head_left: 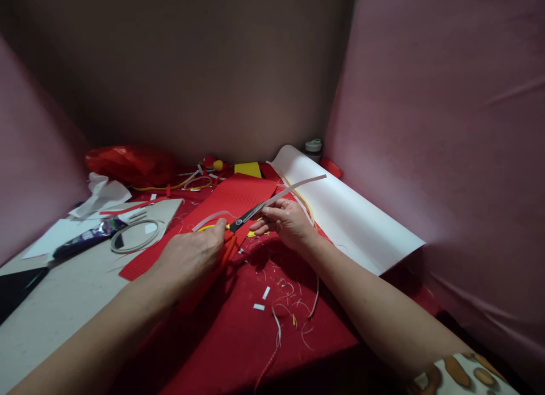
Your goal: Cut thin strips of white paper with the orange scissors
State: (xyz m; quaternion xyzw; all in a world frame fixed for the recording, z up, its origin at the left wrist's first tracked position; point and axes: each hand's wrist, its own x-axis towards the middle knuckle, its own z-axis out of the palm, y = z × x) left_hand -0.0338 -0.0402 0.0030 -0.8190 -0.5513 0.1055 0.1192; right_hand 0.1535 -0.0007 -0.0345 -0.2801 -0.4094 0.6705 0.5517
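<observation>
Left hand (191,256): the fingers are curled shut through the orange handles of the scissors (244,218), thumb on top. The dark blades point away from the person and to the right, and stand only slightly apart.

Right hand (288,220): thumb and forefinger are pinched closed on the white strip (300,185), just beside the blade tips; the other fingers are loosely bent beneath. The strip passes between or along the blades. Which of the two cannot be told from this view. One end rises clear past the right hand toward the white sheet (361,222); the other curves back to the left over the red ribbed card (238,193).

Both hands work above that card, which lies on the red cloth (255,338).

Judgement: a cut along or across the strip is in hand, with the blades engaged at the pinch. Further closing of the blades calls for the strip to be kept taut and the pinching fingertips kept clear of the edge.

Surroundings: short white offcuts (266,293) and threads lie on the cloth near the forearms. To the left, on a grey board (63,304), lie a thin ring (116,243) and a dark tube (85,239). A red plastic bag (128,162) sits at the back, and a small bottle (314,148) stands behind the white sheet.
</observation>
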